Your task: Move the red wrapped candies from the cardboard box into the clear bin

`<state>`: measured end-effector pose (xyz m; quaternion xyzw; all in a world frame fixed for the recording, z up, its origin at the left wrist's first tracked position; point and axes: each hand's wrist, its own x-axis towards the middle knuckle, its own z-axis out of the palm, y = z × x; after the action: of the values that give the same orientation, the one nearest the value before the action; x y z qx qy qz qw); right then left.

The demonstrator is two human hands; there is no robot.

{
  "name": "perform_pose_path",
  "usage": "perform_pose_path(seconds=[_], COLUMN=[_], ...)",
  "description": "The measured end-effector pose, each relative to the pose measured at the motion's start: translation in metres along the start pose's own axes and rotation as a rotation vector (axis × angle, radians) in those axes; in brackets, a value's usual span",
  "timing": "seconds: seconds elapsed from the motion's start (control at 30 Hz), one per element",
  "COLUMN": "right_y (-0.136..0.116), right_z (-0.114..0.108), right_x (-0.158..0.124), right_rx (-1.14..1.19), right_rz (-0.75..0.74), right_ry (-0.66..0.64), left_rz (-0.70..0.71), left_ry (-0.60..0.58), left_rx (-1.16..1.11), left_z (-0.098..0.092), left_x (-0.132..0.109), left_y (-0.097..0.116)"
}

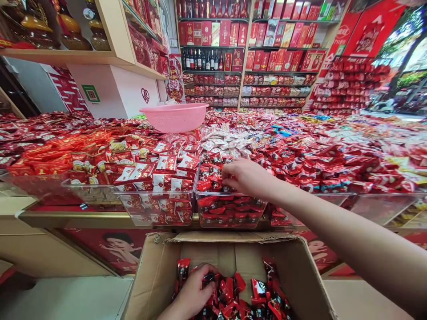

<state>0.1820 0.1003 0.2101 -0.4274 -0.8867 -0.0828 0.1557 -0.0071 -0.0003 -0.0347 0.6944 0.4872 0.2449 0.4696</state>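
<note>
My left hand [196, 289] is down inside an open cardboard box [230, 251], its fingers curled round red-and-black wrapped candies [209, 278]. More candies of the same kind [230, 291] lie loose on the bottom of the box. Over a clear plastic bin [230, 220] on the counter, my right hand [245, 178] is closed with its fingertips bent down at the red-and-black candies [206, 184] there. Whatever those fingers hold, if anything, is hidden behind the hand. The bin stands just beyond the box's far edge.
Left of the bin, another clear bin [160, 208] holds red-and-white packets. A pink plastic basket [175, 119] rests behind on the candy heaps. White-wrapped candies [227, 140] lie farther back. Shelves [247, 49] of boxes and bottles line the back wall.
</note>
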Motion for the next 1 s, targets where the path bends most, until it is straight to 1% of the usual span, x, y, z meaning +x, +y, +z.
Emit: perform_pose_path(seconds=[0.1,0.2,0.4,0.47,0.67,0.73,0.83,0.9,1.0], right_y=[-0.001,0.0,0.004,0.006,0.009,0.007,0.006,0.007,0.009], right_z=[-0.001,0.001,0.001,0.001,0.001,-0.001,-0.006,-0.009,-0.016], right_x=[-0.001,-0.003,-0.002,0.0,0.006,0.009,0.013,0.015,0.015], right_rx=[-0.053,-0.042,0.064,0.091,0.141,0.13,0.104,0.108,0.131], right_rz=[-0.069,-0.095,0.037,0.06,0.07,0.09,0.064,0.034,0.042], right_ry=[0.02,-0.027,-0.111,-0.145,-0.246,-0.285,-0.339,-0.351,-0.355], left_rz=[-0.01,-0.007,-0.01,-0.018,-0.02,-0.027,-0.031,-0.033,-0.047], left_ry=[-0.01,-0.013,-0.015,-0.016,-0.028,-0.031,-0.033,-0.026,0.013], left_rx=[-0.004,0.006,0.015,0.01,0.011,0.024,0.04,0.037,0.013], left_z=[0.0,-0.001,0.001,0.001,0.0,0.0,0.0,0.0,-0.001], left_x=[0.0,0.001,0.001,0.001,0.002,0.002,0.002,0.001,0.001], left_y=[0.0,0.0,-0.001,-0.002,-0.002,-0.001,-0.002,-0.004,-0.007])
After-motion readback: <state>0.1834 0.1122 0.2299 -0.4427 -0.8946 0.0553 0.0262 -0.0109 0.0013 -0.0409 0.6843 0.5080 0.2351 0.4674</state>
